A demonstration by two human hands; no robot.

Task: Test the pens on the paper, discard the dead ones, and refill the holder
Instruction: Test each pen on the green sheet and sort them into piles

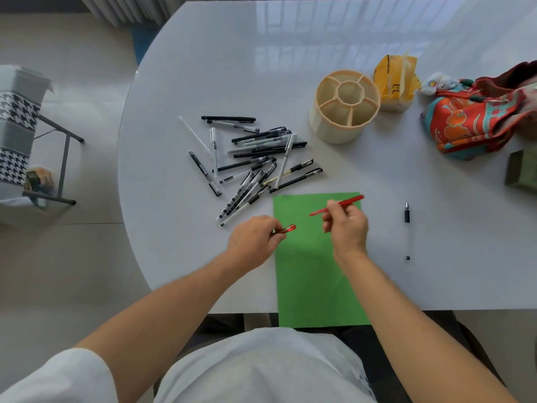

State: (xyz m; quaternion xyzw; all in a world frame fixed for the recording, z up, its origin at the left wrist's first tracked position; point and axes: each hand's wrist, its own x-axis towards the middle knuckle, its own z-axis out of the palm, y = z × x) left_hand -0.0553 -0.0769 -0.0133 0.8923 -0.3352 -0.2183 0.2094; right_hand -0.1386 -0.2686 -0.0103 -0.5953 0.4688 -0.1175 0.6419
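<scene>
My right hand (347,225) holds an uncapped red pen (338,205) above the green paper (316,271), with its tip pointing left. My left hand (254,238) pinches the red pen cap (287,228) at the paper's left edge. A pile of several black and clear pens (252,158) lies on the white table (290,68) beyond the paper. The cream round pen holder (344,107) with divided compartments stands further back, with nothing in it. One clear pen with a black grip (407,229) lies alone to the right of the paper.
A yellow packet (395,82) sits behind the holder. A patterned red and teal cloth bag (476,112) lies at the right, with a green box (523,170) at the edge. A bin with a houndstooth pattern (17,135) stands on the floor at the left.
</scene>
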